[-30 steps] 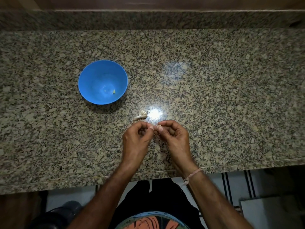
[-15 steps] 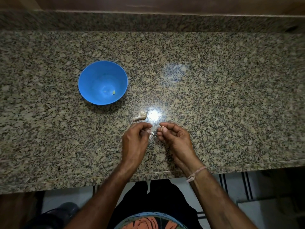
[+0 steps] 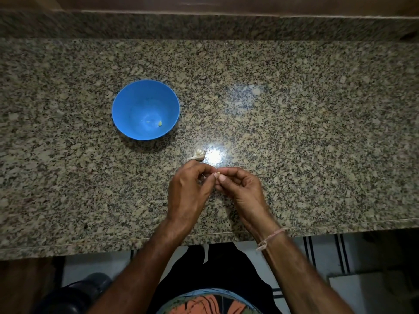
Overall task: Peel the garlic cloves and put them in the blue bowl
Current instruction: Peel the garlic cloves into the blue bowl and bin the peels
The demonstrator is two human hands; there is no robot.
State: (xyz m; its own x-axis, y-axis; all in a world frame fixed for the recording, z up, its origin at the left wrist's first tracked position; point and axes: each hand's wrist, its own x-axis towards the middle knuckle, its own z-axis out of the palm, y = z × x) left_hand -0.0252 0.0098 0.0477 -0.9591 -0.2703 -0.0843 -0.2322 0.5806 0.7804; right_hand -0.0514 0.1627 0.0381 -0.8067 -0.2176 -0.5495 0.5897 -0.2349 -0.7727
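A speckled granite countertop [image 3: 317, 132] fills most of the view, with a raised ledge [image 3: 204, 26] of the same stone along its far side. A bright patch of reflected light sits near the middle of the counter.

The blue bowl [image 3: 127, 103] stands upright on the counter, left of centre and well apart from the near edge.

The two hands meet over the counter near its near edge, to the right of the bowl and nearer than it. The left hand [image 3: 188, 193] has its fingers curled inward, with thumb and forefinger tips pressed together at the meeting point. The right hand [image 3: 242, 189] is curled the same way, its fingers tucked under and its thumb tip touching the left thumb. A thread bracelet [image 3: 271, 237] circles the right wrist, just past the counter's near edge.

A pale garlic piece [image 3: 197, 154] with a short stalk lies on the counter just beyond the left hand's knuckles, beside the light patch.

The garlic clove [image 3: 218, 173] is pinched between the fingertips of both hands; only a small pale tip shows, so how much skin is left cannot be told.

One small yellowish peeled clove [image 3: 160, 123] lies inside the bowl, at the right of its bottom.
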